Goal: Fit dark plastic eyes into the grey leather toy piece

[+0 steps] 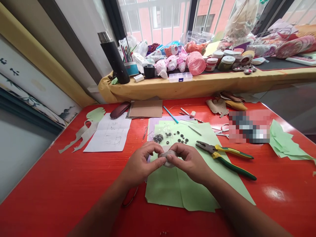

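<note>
Both arms come up from the bottom of the frame and meet near the middle. The left hand (142,163) and the right hand (189,159) are bent in toward each other, with knuckles up and fingers curled down. Together they pinch a small grey piece (168,158) between thumbs and fingertips. Both hands are mostly closed around it, so only a bit of the piece shows between them. I cannot tell what the piece is made of.

The hands hover just over a light green sheet (187,184) that lies on the red table (61,184). Just above the hands, on the sheet, sit some little dark metal rings (181,138), scattered about. To the right of the right hand lie pliers (225,156) with green and yellow handles, partly on the sheet.

In the middle left of the frame lies a white paper (108,133) with pencil lines. A brown card (146,108) lies above the sheet, and a thin blue stick (170,114) is beside it. In the upper left stands a tall black flask (114,57) on a yellow shelf (209,84) full of craft things.
</note>
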`<act>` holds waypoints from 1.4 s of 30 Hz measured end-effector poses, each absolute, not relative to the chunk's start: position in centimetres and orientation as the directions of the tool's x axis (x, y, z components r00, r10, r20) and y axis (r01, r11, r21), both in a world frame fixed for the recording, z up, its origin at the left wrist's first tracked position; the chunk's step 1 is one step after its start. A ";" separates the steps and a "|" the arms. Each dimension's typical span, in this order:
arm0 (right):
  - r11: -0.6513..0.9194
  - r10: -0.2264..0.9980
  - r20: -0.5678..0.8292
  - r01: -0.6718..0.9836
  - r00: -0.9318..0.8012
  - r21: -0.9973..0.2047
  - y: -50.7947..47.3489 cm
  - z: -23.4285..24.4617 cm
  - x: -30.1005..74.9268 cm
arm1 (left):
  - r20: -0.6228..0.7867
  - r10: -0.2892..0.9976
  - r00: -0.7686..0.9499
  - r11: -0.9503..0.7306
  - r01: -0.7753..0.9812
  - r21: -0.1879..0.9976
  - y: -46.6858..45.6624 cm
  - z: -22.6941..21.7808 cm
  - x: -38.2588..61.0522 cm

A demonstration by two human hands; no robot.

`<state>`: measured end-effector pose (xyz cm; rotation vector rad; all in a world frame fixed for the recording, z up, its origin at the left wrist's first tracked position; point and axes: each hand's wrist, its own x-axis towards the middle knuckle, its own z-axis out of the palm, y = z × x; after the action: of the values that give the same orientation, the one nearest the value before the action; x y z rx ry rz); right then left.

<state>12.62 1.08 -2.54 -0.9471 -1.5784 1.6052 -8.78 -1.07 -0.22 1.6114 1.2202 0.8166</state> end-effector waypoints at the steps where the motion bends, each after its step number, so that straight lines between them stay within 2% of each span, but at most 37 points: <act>1: -0.022 0.857 -0.032 0.026 -0.514 -0.999 1.1 -2.5 12.6 | -0.036 0.958 0.283 -0.071 0.358 0.931 -1.1 -0.2 -8.9; 7: 0.121 0.818 0.014 0.148 -0.575 -0.982 0.8 -2.0 12.6 | -0.083 0.946 0.313 -0.055 0.409 0.911 -1.5 0.2 -9.4; 10: 0.079 0.801 -0.004 0.112 -0.598 -0.991 0.4 -1.8 12.3 | -0.099 0.923 0.371 -0.043 0.358 0.933 -1.5 0.5 -9.9; 14: 0.052 0.788 -0.012 0.086 -0.616 -0.995 0.1 -2.0 11.9 | -0.209 0.875 0.435 0.077 0.303 0.950 -1.4 0.7 -10.8; 17: 0.057 0.784 -0.036 0.129 -0.619 -0.990 0.1 -2.3 11.7 | -0.272 0.836 0.476 0.114 0.334 0.936 -0.9 0.7 -11.4; 20: 0.044 0.804 -0.055 0.151 -0.592 -0.987 0.2 -2.8 11.5 | -0.286 0.789 0.544 0.066 0.389 0.919 0.5 0.7 -11.8; 22: 0.025 0.814 -0.069 0.154 -0.577 -0.988 0.2 -2.9 11.4 | -0.235 0.816 0.529 -0.004 0.411 0.912 1.9 0.4 -11.9; 23: 0.012 0.807 -0.082 0.154 -0.585 -0.988 0.1 -2.9 11.3 | -0.167 0.876 0.452 -0.058 0.443 0.895 2.6 0.1 -11.9; 25: -0.012 0.775 -0.114 0.166 -0.622 -0.986 0.0 -2.7 11.2 | 0.004 0.975 0.223 -0.149 0.635 0.758 4.0 -0.8 -11.9; 26: -0.020 0.754 -0.131 0.177 -0.643 -0.984 -0.2 -2.6 11.2 | 0.070 0.982 0.174 -0.176 0.725 0.666 4.6 -1.4 -11.8; 28: -0.024 0.725 -0.160 0.207 -0.670 -0.978 -0.4 -2.4 11.2 | 0.094 0.974 0.206 -0.224 0.813 0.538 5.4 -2.6 -11.6; 30: -0.023 0.720 -0.179 0.235 -0.671 -0.972 -0.4 -2.3 11.2 | 0.076 0.961 0.267 -0.271 0.837 0.475 5.8 -3.7 -11.4; 34: -0.012 0.727 -0.173 0.239 -0.664 -0.971 -0.3 -2.4 11.3 | 0.102 0.938 0.330 -0.339 0.822 0.457 6.0 -4.6 -11.1; 40: -0.005 0.718 -0.192 0.272 -0.668 -0.962 -0.3 -2.5 11.3 | 0.098 0.928 0.359 -0.356 0.780 0.515 6.3 -3.9 -11.4; 42: 0.004 0.715 -0.190 0.275 -0.673 -0.961 -0.3 -2.5 11.2 | 0.137 0.926 0.352 -0.372 0.789 0.489 6.1 -3.8 -11.4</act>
<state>11.23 -0.34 -2.48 -1.0209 -1.9337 1.7115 -11.37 6.14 -3.80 2.2816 1.5130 0.5659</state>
